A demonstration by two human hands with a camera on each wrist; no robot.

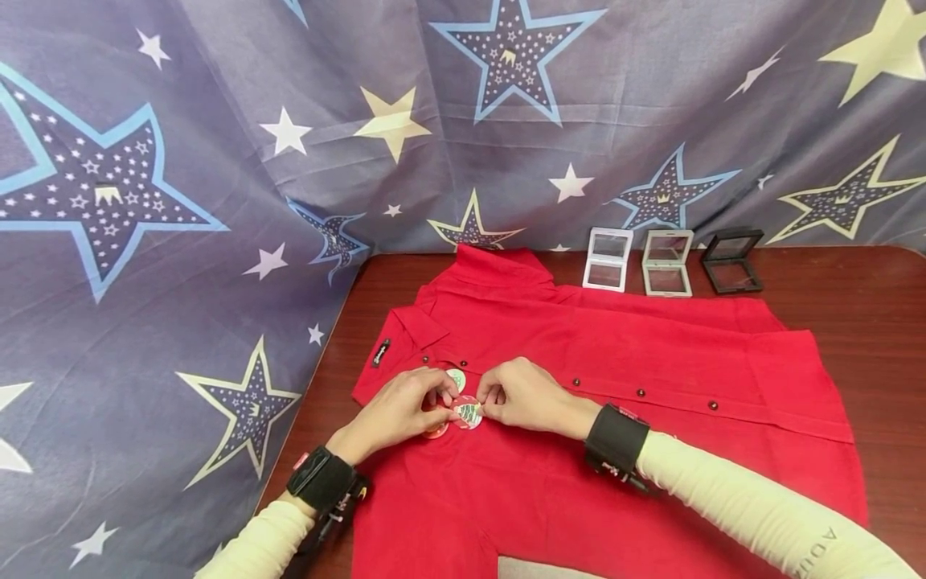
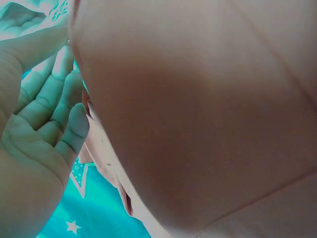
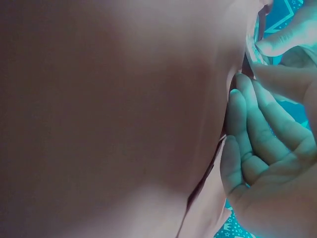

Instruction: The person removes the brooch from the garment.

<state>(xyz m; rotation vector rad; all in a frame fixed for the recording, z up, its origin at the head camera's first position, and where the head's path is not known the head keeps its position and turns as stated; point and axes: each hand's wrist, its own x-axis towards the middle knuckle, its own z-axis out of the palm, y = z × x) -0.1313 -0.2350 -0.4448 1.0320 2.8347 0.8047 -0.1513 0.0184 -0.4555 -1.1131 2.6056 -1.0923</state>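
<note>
A round badge [image 1: 468, 413] with a red and green print is lying on the red shirt [image 1: 615, 378], just below its button placket near the collar. Both hands are pinching it: the left hand [image 1: 401, 410] is gripping its left edge, the right hand [image 1: 524, 396] its right edge, fingers curled. Two more badges are sitting beside it on the shirt, a pale green one [image 1: 456, 379] just above and a reddish one [image 1: 436, 432] under the left hand. Beyond the shirt, three small open cases [image 1: 669, 262] are standing on the wooden table [image 1: 868, 305].

My head camera looks forward and down over the worktop [image 1: 832, 322]; both wrist cameras sit very near the red shirt [image 1: 579, 482], sharing it and my fingers [image 2: 59, 99].
</note>
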